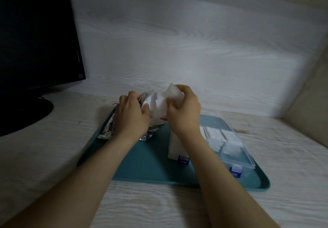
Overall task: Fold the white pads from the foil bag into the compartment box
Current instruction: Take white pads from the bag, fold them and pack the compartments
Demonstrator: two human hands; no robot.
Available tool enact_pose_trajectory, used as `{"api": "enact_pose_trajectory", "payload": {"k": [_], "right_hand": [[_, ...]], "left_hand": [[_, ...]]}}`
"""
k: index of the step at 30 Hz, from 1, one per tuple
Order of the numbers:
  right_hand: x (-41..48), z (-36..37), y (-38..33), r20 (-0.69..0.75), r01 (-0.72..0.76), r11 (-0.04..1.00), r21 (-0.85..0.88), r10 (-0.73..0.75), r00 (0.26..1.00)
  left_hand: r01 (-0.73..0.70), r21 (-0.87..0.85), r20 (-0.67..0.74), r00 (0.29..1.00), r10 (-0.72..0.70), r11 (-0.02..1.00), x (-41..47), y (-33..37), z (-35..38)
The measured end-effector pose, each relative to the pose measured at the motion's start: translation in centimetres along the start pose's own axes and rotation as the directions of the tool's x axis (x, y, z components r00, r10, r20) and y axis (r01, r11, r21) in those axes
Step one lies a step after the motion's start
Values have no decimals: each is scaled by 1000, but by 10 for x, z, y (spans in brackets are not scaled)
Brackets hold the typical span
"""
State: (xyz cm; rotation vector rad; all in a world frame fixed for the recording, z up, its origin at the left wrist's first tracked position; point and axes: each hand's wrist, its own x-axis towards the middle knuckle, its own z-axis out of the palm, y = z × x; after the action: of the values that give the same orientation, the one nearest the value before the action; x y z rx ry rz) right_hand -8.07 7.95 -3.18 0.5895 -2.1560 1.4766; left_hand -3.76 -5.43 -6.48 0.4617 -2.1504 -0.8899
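White pads (160, 101) are sticking out of the mouth of the foil bag (148, 135), which is being held up over the far left part of the teal tray (142, 160). To the right on the tray, the clear compartment box (237, 158) is lying open. Its farther compartments are holding folded white pads, while the nearest one is looking empty, so the job is seeming partly done, with filling left to do. The right hand (183, 111) is pinching the pads between curled fingers and thumb, and the left hand (132, 116) is gripping the bag's crinkled body, fingers wrapped round it. The tray is sitting on a pale wood-grain surface (53, 148), with a dark monitor (35, 32) standing at the far left.
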Motion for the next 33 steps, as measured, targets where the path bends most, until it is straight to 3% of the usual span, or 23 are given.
{"api": "enact_pose_trajectory", "payload": {"k": [5,8,12,14,18,21,26,29,33], "right_hand": [[0,-1,2,28,-57,998,-4,57,998],[1,-6,0,-103,-107,989,104,118,988],[4,-10,-3,-229,-147,933,327,230,946],[5,-12,-3,-221,-157,908,389,258,941],[4,-29,2,-164,-118,930,348,184,969],[7,-45,6,-47,-139,937,321,162,986],[9,-66,6,223,-238,879,412,156,962],[7,-72,10,258,-253,850,462,145,955],[-1,-76,20,295,-300,764,571,149,944]], "left_hand": [[-44,-19,-22,999,44,999,-1,-3,0],[-119,-57,-33,993,117,991,-3,0,-1],[-227,27,-23,973,228,973,-7,7,-3],[-265,69,26,964,263,962,-9,10,-5],[-317,161,145,944,295,935,-14,18,-9],[-338,223,104,941,322,914,-20,27,-11],[-347,45,-78,934,350,937,-26,44,-12],[-359,-211,-46,933,358,909,-29,53,-13],[-191,-467,88,961,261,863,-34,58,-9]]}}
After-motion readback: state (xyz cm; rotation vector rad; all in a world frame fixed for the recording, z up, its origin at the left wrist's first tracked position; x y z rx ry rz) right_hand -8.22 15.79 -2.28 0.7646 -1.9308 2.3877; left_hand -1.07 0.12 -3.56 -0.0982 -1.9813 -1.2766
